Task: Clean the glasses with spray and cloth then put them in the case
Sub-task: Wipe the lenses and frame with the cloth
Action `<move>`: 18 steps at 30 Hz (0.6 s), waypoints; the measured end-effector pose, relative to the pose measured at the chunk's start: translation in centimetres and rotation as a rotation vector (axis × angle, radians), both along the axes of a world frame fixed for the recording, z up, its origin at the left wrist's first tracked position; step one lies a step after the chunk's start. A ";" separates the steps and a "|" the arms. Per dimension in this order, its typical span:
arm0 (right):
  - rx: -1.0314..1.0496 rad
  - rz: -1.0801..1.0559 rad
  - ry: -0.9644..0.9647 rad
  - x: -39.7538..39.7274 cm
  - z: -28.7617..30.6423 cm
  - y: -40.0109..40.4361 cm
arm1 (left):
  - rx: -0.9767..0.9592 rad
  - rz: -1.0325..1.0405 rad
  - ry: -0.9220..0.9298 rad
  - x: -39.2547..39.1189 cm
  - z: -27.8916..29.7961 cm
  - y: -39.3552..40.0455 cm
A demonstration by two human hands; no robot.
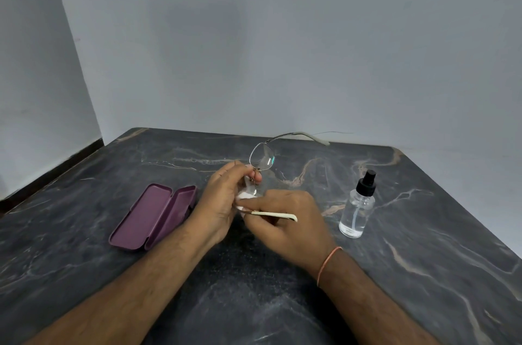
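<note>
Above the middle of the dark marbled counter, seen from the head camera, the two hands meet and work on the glasses. The left hand is closed around the frame near the bridge; its fingers pinch the metal, and one lens stands up free above them while the other lens is hidden between the hands. One arm of the glasses is unfolded and points away to the right, over the far edge of the counter. The right hand is closed on the white cloth, which is pressed against the lower lens; a pale flat edge of the cloth sticks out between its fingers to the right. Both hands have a tight grip, with no open gap that I can see.

The step in hand looks like the wiping, so I judge the task is about half done. The spray bottle stands upright on the counter to the right, well apart from the hands, and nobody touches it. The purple case lies open on the left, just beside the left wrist, and it is empty as far as I can see.

The next move probably calls for rubbing the second lens, then folding the arms and laying the glasses into the case. A thin frame can bend, so the pinch should be gentle.
</note>
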State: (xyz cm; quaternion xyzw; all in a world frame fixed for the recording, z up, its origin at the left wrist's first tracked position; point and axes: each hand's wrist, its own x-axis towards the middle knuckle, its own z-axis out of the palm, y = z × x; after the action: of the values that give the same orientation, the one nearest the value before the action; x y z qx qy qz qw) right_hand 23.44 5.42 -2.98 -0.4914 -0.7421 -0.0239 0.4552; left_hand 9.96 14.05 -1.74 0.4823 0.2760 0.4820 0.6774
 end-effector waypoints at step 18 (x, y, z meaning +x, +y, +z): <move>-0.487 0.154 1.453 2.4 1.2 1.0 | 0.082 -0.191 0.087 -0.2 -0.1 -0.2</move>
State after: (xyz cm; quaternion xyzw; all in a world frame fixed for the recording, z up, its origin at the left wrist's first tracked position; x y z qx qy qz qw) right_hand 25.87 6.43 -1.74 -0.4168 -0.2731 0.5006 0.7079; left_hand 9.73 13.87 -1.80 0.5543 0.2380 0.4046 0.6873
